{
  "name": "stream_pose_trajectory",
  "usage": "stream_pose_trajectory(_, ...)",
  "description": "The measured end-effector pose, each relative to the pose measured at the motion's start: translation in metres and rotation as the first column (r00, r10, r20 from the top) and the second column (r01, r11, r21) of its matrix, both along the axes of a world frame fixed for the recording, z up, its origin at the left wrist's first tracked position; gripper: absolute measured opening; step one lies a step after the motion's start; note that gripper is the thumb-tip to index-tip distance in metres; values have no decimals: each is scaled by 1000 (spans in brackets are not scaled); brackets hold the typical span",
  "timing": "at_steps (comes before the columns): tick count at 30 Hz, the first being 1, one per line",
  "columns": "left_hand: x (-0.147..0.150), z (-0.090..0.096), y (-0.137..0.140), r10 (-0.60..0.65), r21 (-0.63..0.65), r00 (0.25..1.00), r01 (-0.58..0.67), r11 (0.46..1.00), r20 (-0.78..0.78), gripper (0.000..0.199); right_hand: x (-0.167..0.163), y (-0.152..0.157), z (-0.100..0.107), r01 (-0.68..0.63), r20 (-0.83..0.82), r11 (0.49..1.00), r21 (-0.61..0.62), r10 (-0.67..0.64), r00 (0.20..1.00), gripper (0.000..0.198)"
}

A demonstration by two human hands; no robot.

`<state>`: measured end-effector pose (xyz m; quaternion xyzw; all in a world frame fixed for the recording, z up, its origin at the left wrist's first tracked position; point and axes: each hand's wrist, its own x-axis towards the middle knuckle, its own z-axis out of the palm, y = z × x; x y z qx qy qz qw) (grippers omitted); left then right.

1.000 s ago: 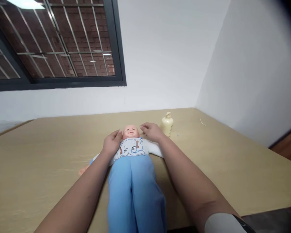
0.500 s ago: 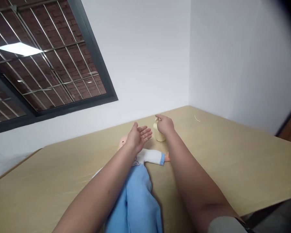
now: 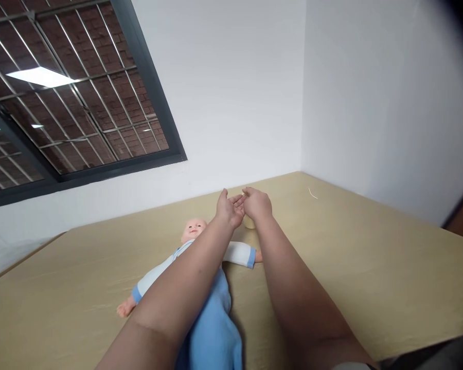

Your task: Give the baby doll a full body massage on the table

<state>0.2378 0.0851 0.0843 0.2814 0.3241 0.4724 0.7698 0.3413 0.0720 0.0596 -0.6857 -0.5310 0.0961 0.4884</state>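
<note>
My left hand (image 3: pixel 229 209) is held palm up with its fingers stretched out, and its fingertips meet my right hand (image 3: pixel 257 204). The right hand is curled over the top of a pale yellow pump bottle (image 3: pixel 249 223). Only the lower part of that bottle shows; its pump is hidden behind my fingers. Under my left forearm lies a baby doll (image 3: pixel 214 329) on its back, in a white top with blue cuffs and blue trousers. Its head is beyond my forearm and its arms are spread out to the sides.
A tan table top (image 3: pixel 351 267) spreads beneath everything and meets white walls at the far corner. On it at the right lies a short white string (image 3: pixel 312 193). A dark-framed window (image 3: pixel 170 154) with bars is at the upper left. White plastic sheeting (image 3: pixel 11 252) shows at the left edge.
My left hand has moved right, up against the bottle and the right hand. The right hand now covers the bottle's top. More of the doll's head and arm shows.
</note>
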Motion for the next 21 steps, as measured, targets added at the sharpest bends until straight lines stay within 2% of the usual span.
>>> stream_pose_trajectory(3,-8,0,-4,2,-3,1000,-2,1000,9,69,0,-2,4,-14,8,1000,-16,14,1000,46)
stream_pose_trajectory(6,-28,2,-11,6,-1,1000,-6,1000,30,63,-2,-4,10,-22,35,1000,-15,23,999,44)
stream_pose_trajectory(11,-86,11,-23,87,23,990,-90,996,110,59,-13,-14,27,4,120,999,41,-9,993,50)
stream_pose_trajectory(13,-109,11,-27,131,32,980,-137,990,147,57,-25,-24,38,-95,181,991,95,77,980,57)
stream_pose_trajectory(14,-118,10,-28,162,38,972,-170,985,169,55,-33,-30,43,-195,218,975,109,168,961,62)
stream_pose_trajectory(15,-126,8,-30,196,40,961,-207,978,193,52,-44,-38,48,-336,258,937,101,301,918,70)
stream_pose_trajectory(17,-134,4,-34,238,46,944,-255,966,230,46,-69,-53,55,-553,324,829,80,503,801,78)
stream_pose_trajectory(19,-136,3,-37,230,44,940,-249,968,253,41,-96,-64,57,-673,367,738,45,615,698,79)
stream_pose_trajectory(21,-138,4,-40,200,60,946,-222,973,256,41,-120,-71,54,-721,434,692,-9,653,621,73)
